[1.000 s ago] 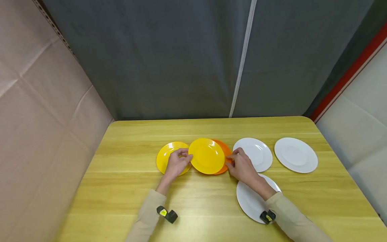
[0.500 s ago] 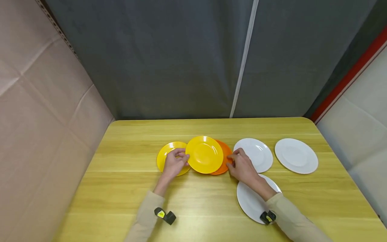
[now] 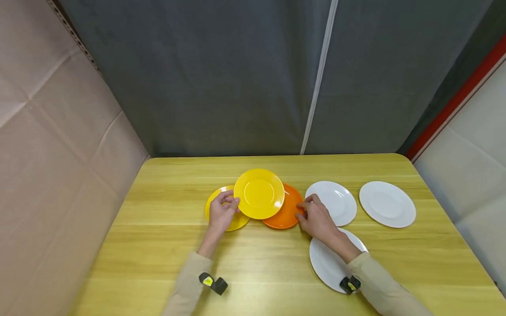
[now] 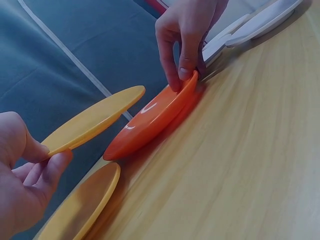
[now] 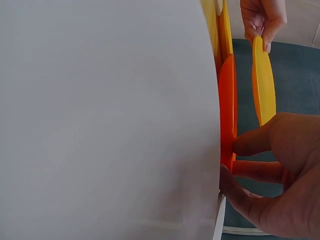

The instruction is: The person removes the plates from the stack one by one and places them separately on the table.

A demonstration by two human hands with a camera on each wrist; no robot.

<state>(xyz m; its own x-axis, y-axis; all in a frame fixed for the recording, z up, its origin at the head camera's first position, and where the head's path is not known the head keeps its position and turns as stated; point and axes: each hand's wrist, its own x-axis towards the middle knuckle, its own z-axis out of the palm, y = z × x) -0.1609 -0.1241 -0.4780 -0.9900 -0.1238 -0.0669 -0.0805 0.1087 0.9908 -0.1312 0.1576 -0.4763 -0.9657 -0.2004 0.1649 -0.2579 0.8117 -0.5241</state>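
Note:
In the head view my left hand pinches the left rim of a yellow plate. The left wrist view shows this plate raised and tilted, apart from the orange plate below it. My right hand pinches the orange plate at its right rim, thumb and fingers on the edge. A second yellow plate lies on the table at the left, partly hidden by my left hand and the raised plate.
Two white plates lie side by side at the right of the wooden table. A third white plate lies nearer, under my right forearm. A dark curtain hangs behind the table's far edge.
My left hand has moved left and up with the yellow plate, uncovering more of the orange plate. My right hand has stayed at the orange rim.

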